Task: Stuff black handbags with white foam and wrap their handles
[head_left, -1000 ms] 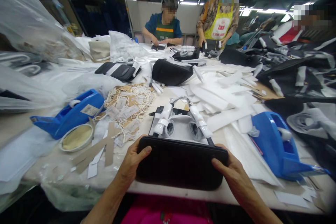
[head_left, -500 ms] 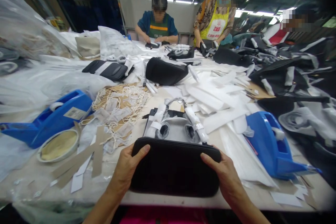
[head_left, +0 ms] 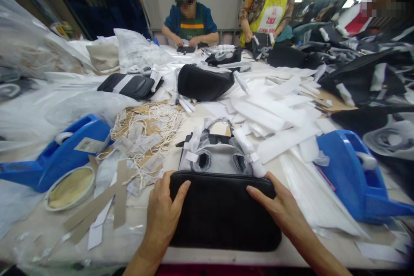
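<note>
A black bag (head_left: 224, 215) lies at the table's front edge, its broad dark face toward me. Its wrapped handles (head_left: 244, 146) and rolls of clear plastic rest beyond its upper edge. My left hand (head_left: 164, 211) grips the bag's left side, thumb on the dark face and the other fingers partly hidden behind the edge. On the right side my right hand (head_left: 280, 205) holds it the same way. White foam sheets (head_left: 291, 138) lie beyond my right hand, and stringed tags (head_left: 145, 133) beyond my left.
Blue tape dispensers stand at left (head_left: 74, 151) and right (head_left: 352, 177). A round dish (head_left: 71, 187) sits beside cardboard strips (head_left: 121, 194). Another black bag (head_left: 203, 83) lies farther back. Two people (head_left: 190, 17) (head_left: 268, 13) work across the table, with black bags heaped at the right.
The view has shifted slightly. The bag and both my hands appear a little farther right, and my left hand's fingers sit higher along the bag's edge. Both hands still hold it.
</note>
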The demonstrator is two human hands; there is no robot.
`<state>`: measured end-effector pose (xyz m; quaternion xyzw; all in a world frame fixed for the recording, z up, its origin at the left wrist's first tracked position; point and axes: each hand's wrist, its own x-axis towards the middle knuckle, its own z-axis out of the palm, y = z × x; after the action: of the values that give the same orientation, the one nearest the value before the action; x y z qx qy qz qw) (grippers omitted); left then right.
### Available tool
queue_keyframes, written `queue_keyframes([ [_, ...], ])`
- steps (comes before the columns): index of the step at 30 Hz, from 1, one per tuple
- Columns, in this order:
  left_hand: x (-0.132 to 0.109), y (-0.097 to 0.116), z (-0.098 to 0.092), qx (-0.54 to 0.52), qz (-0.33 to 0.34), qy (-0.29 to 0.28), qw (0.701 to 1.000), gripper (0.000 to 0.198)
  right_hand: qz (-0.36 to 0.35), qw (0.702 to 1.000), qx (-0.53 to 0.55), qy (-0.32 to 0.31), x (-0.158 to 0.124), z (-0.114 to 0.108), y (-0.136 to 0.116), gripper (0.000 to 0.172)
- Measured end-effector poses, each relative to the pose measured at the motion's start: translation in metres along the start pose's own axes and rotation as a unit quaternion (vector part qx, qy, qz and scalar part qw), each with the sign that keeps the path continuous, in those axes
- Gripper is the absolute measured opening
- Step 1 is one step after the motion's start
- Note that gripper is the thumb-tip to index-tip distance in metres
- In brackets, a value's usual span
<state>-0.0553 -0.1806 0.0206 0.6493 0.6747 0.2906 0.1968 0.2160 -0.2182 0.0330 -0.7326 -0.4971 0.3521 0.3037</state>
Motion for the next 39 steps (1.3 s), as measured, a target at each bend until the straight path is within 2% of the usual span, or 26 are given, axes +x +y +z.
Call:
queue_keyframes([
  [3,-0.001,-0.002,0.005,0.11,0.09,0.085,0.986,0.042,-0.005,1.0,0.016,-0.017,0.004,0.0,0.002,0.039],
  [5,-0.003,0.005,0.007,0.172,0.157,0.142,0.962,0.038,-0.01,0.999,0.028,-0.019,0.006,0.001,0.002,0.041],
  [6,-0.004,0.01,0.008,0.19,0.205,0.151,0.948,0.036,-0.013,0.999,0.034,-0.017,0.006,0.002,0.003,0.042],
  [7,-0.005,0.016,0.01,0.201,0.271,0.135,0.932,0.037,-0.018,0.999,0.038,-0.015,0.006,0.003,0.003,0.042],
  [9,-0.005,0.03,0.017,0.2,0.414,0.057,0.886,0.047,-0.035,0.999,0.038,-0.006,0.005,0.004,0.004,0.042],
  [11,-0.005,0.041,0.026,0.196,0.492,-0.015,0.848,0.052,-0.051,0.998,0.021,0.004,0.003,0.003,0.006,0.041],
  [12,-0.005,0.044,0.031,0.196,0.5,-0.035,0.843,0.053,-0.056,0.998,0.001,0.005,0.002,0.002,0.006,0.04],
  [14,-0.004,0.048,0.039,0.198,0.484,-0.051,0.851,0.057,-0.074,0.994,-0.067,0.033,0.001,-0.002,0.005,0.04],
  [17,-0.004,0.046,0.045,0.188,0.473,-0.063,0.859,0.064,-0.128,0.968,-0.157,0.149,0.006,-0.007,-0.008,0.052],
  [19,-0.004,0.043,0.045,0.178,0.469,-0.062,0.863,0.067,-0.136,0.964,-0.147,0.173,0.014,-0.008,-0.022,0.057],
  [23,-0.005,0.041,0.042,0.153,0.468,-0.05,0.869,0.063,-0.086,0.991,-0.062,0.084,0.035,-0.004,-0.047,0.041],
  [25,-0.005,0.041,0.041,0.143,0.472,-0.048,0.869,0.06,-0.08,0.995,0.056,-0.006,0.044,-0.004,-0.048,0.035],
  [27,-0.004,0.041,0.042,0.138,0.471,-0.049,0.87,0.059,-0.081,0.981,0.143,-0.101,0.05,-0.006,-0.044,0.034],
  [28,-0.004,0.041,0.043,0.136,0.469,-0.051,0.871,0.06,-0.083,0.981,0.136,-0.113,0.051,-0.006,-0.041,0.033],
  [29,-0.004,0.041,0.043,0.135,0.466,-0.053,0.873,0.06,-0.094,0.987,0.097,-0.086,0.05,-0.005,-0.04,0.031],
  [31,-0.003,0.04,0.045,0.13,0.459,-0.056,0.877,0.061,-0.149,0.987,-0.026,0.061,0.043,0.002,-0.041,0.026],
  [32,-0.003,0.04,0.046,0.126,0.457,-0.057,0.878,0.061,-0.198,0.967,-0.078,0.139,0.038,0.008,-0.043,0.025],
  [33,-0.004,0.04,0.046,0.118,0.456,-0.058,0.88,0.061,-0.262,0.94,-0.111,0.187,0.032,0.016,-0.046,0.027],
  [34,-0.004,0.04,0.045,0.104,0.456,-0.059,0.882,0.059,-0.332,0.914,-0.124,0.196,0.027,0.024,-0.05,0.031],
  [36,-0.006,0.04,0.042,0.064,0.456,-0.059,0.886,0.051,-0.44,0.88,-0.106,0.14,0.021,0.044,-0.056,0.038],
  [37,-0.006,0.04,0.038,0.038,0.452,-0.046,0.89,0.046,-0.465,0.874,-0.089,0.112,0.021,0.053,-0.057,0.038],
  [39,-0.005,0.04,0.028,0.006,0.412,0.022,0.911,0.035,-0.466,0.876,-0.073,0.099,0.024,0.069,-0.056,0.035],
])
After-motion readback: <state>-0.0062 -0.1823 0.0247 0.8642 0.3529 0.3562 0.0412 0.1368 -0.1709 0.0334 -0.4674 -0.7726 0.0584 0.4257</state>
